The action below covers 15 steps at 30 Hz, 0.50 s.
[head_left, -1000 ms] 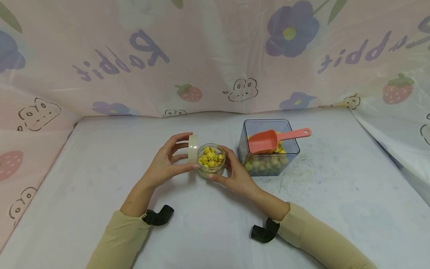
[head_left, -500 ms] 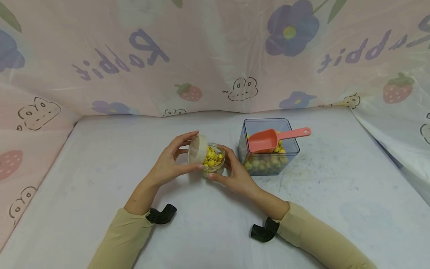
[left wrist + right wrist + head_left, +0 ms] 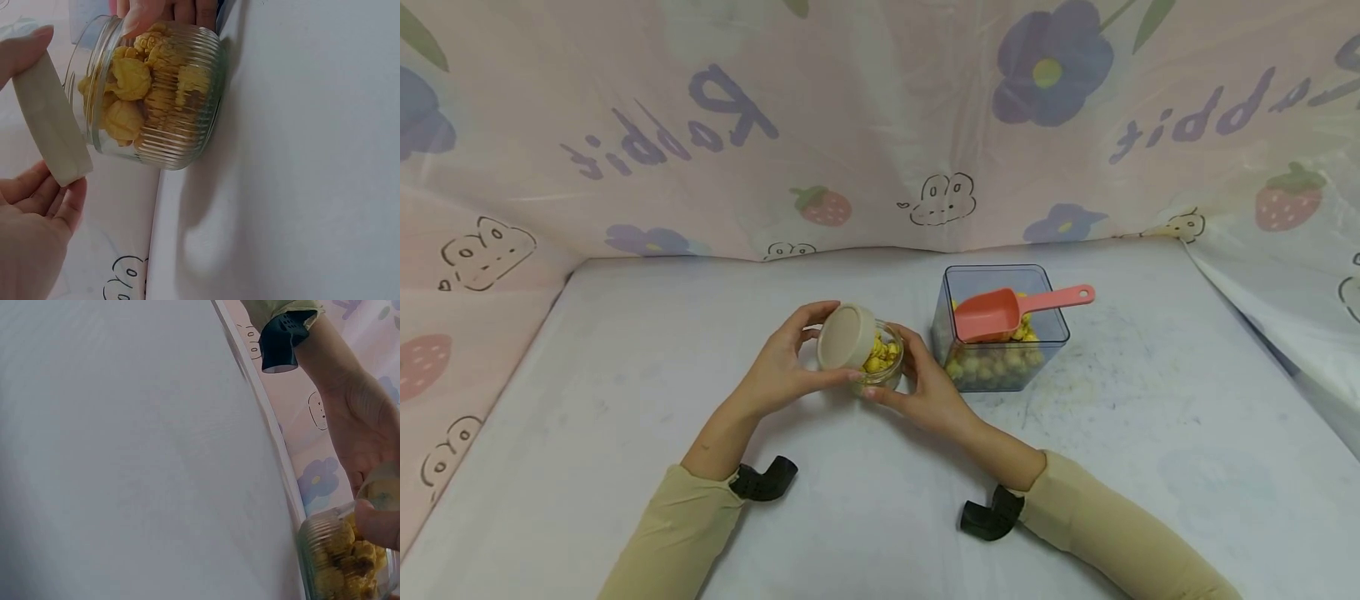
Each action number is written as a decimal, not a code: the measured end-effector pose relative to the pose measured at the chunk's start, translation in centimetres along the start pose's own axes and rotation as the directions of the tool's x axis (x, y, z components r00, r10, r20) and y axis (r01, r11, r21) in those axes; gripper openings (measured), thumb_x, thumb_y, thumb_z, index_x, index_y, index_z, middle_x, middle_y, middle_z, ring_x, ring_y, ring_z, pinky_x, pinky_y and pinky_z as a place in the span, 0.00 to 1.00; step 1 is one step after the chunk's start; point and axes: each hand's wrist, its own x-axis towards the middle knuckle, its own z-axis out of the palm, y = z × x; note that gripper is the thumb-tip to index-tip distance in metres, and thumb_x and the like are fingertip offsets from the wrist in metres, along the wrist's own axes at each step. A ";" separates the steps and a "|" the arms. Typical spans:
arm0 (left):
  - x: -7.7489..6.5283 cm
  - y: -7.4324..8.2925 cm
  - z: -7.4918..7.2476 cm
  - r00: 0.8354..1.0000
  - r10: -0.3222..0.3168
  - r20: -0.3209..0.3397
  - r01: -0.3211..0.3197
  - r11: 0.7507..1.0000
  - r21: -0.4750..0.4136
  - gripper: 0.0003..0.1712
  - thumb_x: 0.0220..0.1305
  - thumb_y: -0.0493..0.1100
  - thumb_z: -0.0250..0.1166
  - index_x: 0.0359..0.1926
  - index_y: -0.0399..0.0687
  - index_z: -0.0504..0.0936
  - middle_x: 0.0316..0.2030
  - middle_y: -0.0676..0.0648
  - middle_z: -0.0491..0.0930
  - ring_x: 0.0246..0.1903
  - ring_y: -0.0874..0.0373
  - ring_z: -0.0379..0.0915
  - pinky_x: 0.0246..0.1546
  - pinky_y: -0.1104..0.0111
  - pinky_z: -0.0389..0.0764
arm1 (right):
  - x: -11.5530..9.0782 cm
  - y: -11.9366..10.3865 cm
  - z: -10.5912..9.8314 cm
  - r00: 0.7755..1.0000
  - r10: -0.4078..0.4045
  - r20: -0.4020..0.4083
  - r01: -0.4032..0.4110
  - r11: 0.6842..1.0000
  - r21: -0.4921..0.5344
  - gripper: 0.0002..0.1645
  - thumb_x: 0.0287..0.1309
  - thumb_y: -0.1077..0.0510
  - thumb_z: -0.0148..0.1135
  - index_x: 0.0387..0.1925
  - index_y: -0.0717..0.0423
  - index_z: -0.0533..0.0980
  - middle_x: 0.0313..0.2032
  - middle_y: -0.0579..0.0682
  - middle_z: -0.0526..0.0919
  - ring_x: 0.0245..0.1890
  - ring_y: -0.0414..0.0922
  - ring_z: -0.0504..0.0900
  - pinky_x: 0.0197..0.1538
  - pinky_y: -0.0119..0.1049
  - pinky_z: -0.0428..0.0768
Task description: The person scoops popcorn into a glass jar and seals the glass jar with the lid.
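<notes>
In the head view my left hand [image 3: 782,367] grips a round cream lid [image 3: 842,337] by its edge, thumb on the near side and fingers on the far side. The lid is tilted over the left part of a ribbed glass jar [image 3: 187,94] holding yellow popcorn [image 3: 882,354]. My right hand [image 3: 936,396] holds that jar from the right, its thumb at the near side; its other fingers are partly hidden behind the glass. In the left wrist view the jar stands on the white table, with the lid slanting close beside its mouth.
Right of the jar stands a clear square container [image 3: 992,379] with more popcorn. A pink scoop [image 3: 992,317] lies across its top, handle past the right rim. A printed curtain [image 3: 865,125] hangs behind the white table [image 3: 865,517].
My left hand has moved slightly right with the lid, tipping it from upright to a slant over the jar, so its top now faces up more. The right hand and jar stay put.
</notes>
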 end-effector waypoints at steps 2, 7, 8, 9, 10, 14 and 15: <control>0.0 0.0 0.1 1.000 0.011 -0.001 -0.011 1.000 0.007 0.49 0.41 0.34 0.79 0.66 0.39 0.64 0.62 0.42 0.70 0.62 0.50 0.64 0.64 0.54 0.67 | 0.0 0.0 0.0 1.000 -0.001 0.000 0.001 1.000 -0.001 0.51 0.50 0.63 0.72 0.71 0.53 0.53 0.65 0.58 0.66 0.66 0.54 0.67 0.69 0.50 0.65; 0.1 -0.1 0.2 0.999 0.032 -0.006 -0.032 0.999 0.028 0.49 0.41 0.35 0.79 0.66 0.39 0.65 0.61 0.42 0.70 0.61 0.50 0.64 0.63 0.54 0.67 | 0.0 0.1 0.0 1.000 0.004 0.001 -0.004 1.000 0.005 0.51 0.50 0.63 0.72 0.71 0.53 0.53 0.66 0.57 0.65 0.66 0.54 0.66 0.69 0.51 0.64; 0.1 -0.1 0.2 0.999 0.035 -0.008 -0.035 0.999 0.032 0.50 0.40 0.35 0.79 0.66 0.39 0.65 0.61 0.43 0.70 0.61 0.50 0.64 0.63 0.54 0.66 | 0.0 0.1 0.0 1.000 0.004 0.001 -0.004 1.000 0.005 0.51 0.50 0.63 0.72 0.71 0.53 0.53 0.66 0.57 0.65 0.67 0.54 0.66 0.70 0.51 0.64; 0.1 -0.1 0.2 0.999 0.037 -0.011 -0.036 0.999 0.035 0.50 0.40 0.35 0.79 0.66 0.39 0.65 0.61 0.43 0.69 0.61 0.50 0.63 0.63 0.53 0.66 | 0.0 0.1 0.0 1.000 0.005 0.000 -0.005 1.000 0.006 0.52 0.50 0.63 0.72 0.71 0.53 0.53 0.66 0.57 0.65 0.67 0.54 0.65 0.70 0.50 0.63; 0.1 -0.1 0.2 0.999 0.040 -0.012 -0.040 0.998 0.038 0.50 0.40 0.35 0.79 0.66 0.39 0.65 0.62 0.43 0.69 0.61 0.49 0.63 0.63 0.53 0.66 | 0.0 0.1 0.0 1.000 0.004 0.000 -0.004 1.000 0.006 0.52 0.50 0.63 0.72 0.71 0.53 0.53 0.67 0.57 0.65 0.67 0.54 0.65 0.70 0.50 0.63; 0.2 -0.1 0.3 0.999 0.042 -0.003 -0.042 0.999 0.017 0.50 0.41 0.34 0.79 0.66 0.39 0.63 0.62 0.42 0.67 0.61 0.49 0.63 0.63 0.52 0.66 | 0.0 0.1 0.0 1.000 0.005 -0.001 -0.005 1.000 -0.003 0.52 0.50 0.62 0.72 0.71 0.53 0.53 0.67 0.57 0.64 0.67 0.54 0.65 0.70 0.50 0.63; 0.2 -0.1 0.3 0.999 0.042 0.000 -0.042 0.999 0.008 0.50 0.41 0.34 0.78 0.66 0.39 0.63 0.61 0.41 0.67 0.61 0.49 0.63 0.62 0.52 0.66 | 0.0 0.1 0.0 1.000 0.006 -0.001 -0.006 1.000 -0.005 0.52 0.50 0.62 0.72 0.71 0.53 0.53 0.67 0.57 0.64 0.68 0.54 0.64 0.70 0.50 0.63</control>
